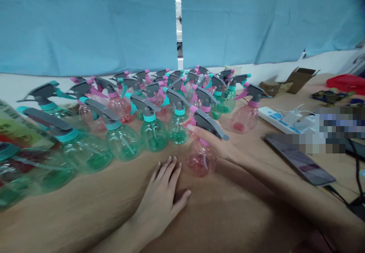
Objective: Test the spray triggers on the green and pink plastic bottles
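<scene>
From my end of the feed: right hand (pixel 217 146) closed around the upper part of a pink-tinted trigger spray bottle (pixel 199 161), fingers wrapped about its neck. Left hand (pixel 161 192) lies palm down on the tabletop (pixel 114 192), fingers a bit spread, holding nothing. The held bottle is just ahead and to the right of the left fingertips; I can't tell whether its base touches the tabletop.

Progress, my read: a big group of spray bottles (pixel 124 141) stands beyond both hands and runs off left of the left hand. The ones I can make out clearly have heads fitted; the back ones overlap too much to count or check. The held one has its trigger head (pixel 203 120) on as well, so it looks nearly done, but I can't judge how tight it is. It's not in the rows yet. How many are left, I can't tell.

Look: round see-through body, darker pink patch at the base, pale dip tube inside, pink collar, pink nozzle facing away, long grey lever angled right over the right hand. No liquid level I can make out.

Nearby: smartphone (pixel 299 160) right of the right hand, power strip (pixel 282 120) beyond that.
</scene>
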Tool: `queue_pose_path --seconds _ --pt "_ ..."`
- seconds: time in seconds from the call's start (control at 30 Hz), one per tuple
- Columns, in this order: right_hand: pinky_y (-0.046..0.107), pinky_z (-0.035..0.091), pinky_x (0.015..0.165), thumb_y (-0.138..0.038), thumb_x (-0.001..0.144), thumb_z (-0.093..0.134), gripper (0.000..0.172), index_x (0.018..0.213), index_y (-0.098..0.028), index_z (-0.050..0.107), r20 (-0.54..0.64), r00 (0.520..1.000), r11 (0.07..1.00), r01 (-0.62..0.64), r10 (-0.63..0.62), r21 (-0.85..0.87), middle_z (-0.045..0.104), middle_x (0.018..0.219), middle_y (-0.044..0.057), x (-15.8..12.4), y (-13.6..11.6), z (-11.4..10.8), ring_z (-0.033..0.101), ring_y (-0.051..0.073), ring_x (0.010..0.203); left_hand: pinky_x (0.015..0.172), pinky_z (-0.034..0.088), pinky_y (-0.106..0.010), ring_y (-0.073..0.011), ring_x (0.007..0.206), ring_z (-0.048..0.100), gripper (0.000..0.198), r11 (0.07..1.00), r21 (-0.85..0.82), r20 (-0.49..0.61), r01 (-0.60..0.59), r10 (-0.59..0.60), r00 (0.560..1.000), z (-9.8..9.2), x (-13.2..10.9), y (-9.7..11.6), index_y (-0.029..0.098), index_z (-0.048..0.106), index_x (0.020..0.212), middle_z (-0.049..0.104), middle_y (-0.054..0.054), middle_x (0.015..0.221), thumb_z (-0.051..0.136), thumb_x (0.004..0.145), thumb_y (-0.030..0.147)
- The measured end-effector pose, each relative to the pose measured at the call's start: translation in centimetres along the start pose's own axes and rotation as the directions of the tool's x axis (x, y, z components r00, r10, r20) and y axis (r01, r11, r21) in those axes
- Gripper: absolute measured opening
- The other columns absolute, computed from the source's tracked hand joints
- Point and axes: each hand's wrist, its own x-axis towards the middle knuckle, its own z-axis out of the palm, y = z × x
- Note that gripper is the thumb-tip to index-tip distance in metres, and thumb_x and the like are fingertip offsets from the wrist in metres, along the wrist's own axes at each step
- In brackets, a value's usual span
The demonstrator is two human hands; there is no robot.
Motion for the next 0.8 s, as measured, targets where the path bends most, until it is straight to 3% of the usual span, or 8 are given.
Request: queue_pose_path --seconds 0.17,0.63,0.8 --pt "0.034 0.046 0.076 -0.045 0.085 0.059 0.020 0.089 -0.026 0.062 -0.019 1.000 0.999 0.025 -0.024 0.030 0.060 0.079 -0.002 -0.26 -0.14 0.15 0.056 0.016 0.073 0.107 0.034 -0.052 -0.0324 0.134 0.039 0.060 1.000 -0.025 0.009 0.015 -0.015 1.000 -0.10 -0.02 0.05 0.007 0.046 0.135 0.045 -0.019 0.144 0.045 0.093 0.050" --pt "0.032 0.045 0.078 -0.038 0.084 0.062 0.015 0.093 -0.025 0.062 -0.022 0.999 0.998 0.036 -0.035 0.043 0.063 0.088 -0.001 -0.20 0.00 0.19 0.057 0.016 0.081 0.105 0.036 -0.055 -0.0340 0.133 0.040 0.061 1.000 -0.007 0.025 -0.001 0.001 1.000 -0.41 0.07 0.20 0.003 0.047 0.134 0.043 -0.021 0.144 0.044 0.094 0.049" --pt "0.033 0.047 0.077 -0.037 0.085 0.062 0.014 0.090 -0.024 0.061 -0.016 0.999 0.997 0.040 -0.039 0.070 0.060 0.082 -0.002 -0.21 0.02 0.23 0.054 0.015 0.073 0.106 0.036 -0.054 -0.0328 0.133 0.040 0.062 1.000 -0.002 0.025 0.008 -0.008 1.000 -0.29 0.03 0.15 0.004 0.046 0.135 0.044 -0.020 0.144 0.044 0.094 0.050"
